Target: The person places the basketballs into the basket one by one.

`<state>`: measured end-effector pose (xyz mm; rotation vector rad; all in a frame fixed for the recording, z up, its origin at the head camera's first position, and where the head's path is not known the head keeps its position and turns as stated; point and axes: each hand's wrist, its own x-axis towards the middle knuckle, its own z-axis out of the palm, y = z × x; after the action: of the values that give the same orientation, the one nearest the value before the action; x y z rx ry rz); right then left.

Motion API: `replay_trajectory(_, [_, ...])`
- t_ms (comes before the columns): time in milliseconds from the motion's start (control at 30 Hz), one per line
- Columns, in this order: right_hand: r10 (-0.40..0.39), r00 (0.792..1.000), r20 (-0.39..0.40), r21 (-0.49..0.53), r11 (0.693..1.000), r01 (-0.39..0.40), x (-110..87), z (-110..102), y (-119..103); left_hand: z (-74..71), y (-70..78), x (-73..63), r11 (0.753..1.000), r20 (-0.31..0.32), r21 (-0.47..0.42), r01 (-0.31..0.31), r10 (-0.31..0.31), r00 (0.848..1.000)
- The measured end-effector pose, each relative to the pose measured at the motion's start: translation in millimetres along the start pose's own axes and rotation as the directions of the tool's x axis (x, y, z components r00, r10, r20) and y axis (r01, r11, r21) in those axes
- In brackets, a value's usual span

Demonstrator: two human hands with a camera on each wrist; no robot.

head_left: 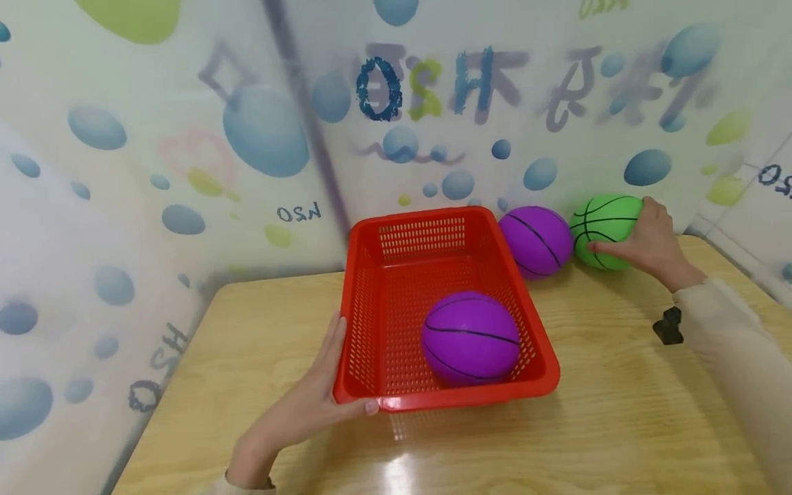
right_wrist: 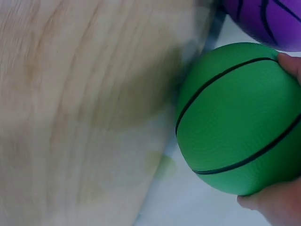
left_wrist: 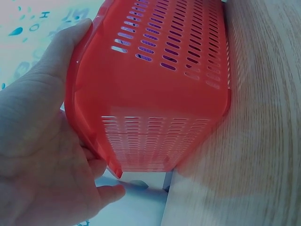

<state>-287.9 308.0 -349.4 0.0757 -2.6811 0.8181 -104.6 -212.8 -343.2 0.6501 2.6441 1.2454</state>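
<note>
A red plastic basket (head_left: 445, 399) with slotted walls stands on the table, and a purple ball (head_left: 470, 340) with black lines lies in its near right part. My left hand (head_left: 309, 399) grips the near left corner of the basket, thumb along the front rim and fingers against the left side. At the back right, my right hand (head_left: 650, 240) holds a green ball (head_left: 609, 227) with black lines between thumb and fingers. In the right wrist view, fingertips press on opposite sides of the green ball (right_wrist: 235, 117).
A second purple ball (head_left: 537, 240) sits between the basket and the green ball, close to the wall. The wooden table (head_left: 266, 330) meets a wall (head_left: 247, 206) printed with blue and green spots. A small black object (head_left: 669, 326) shows beside the right sleeve.
</note>
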Motion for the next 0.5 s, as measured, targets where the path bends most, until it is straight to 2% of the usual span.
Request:
replay_trajectory(233, [0.012,0.997,-0.075,0.028,1.000,-0.010,4.1,-30.6,-18.5,-0.6,-1.3,2.4,1.000,-0.004,0.000,-0.014,0.014,1.000])
replay_trajectory(400, [-0.032,0.990,-0.136,0.077,0.996,0.043,5.1,-43.4,-38.2,0.8,-3.0,1.7,1.000,0.001,-0.021,-0.014,0.014,1.000])
replay_trajectory(500, [-0.048,0.989,-0.137,0.114,0.991,0.064,3.4,-45.7,-55.3,1.6,-4.7,1.1,1.000,0.001,-0.027,-0.013,0.013,1.000])
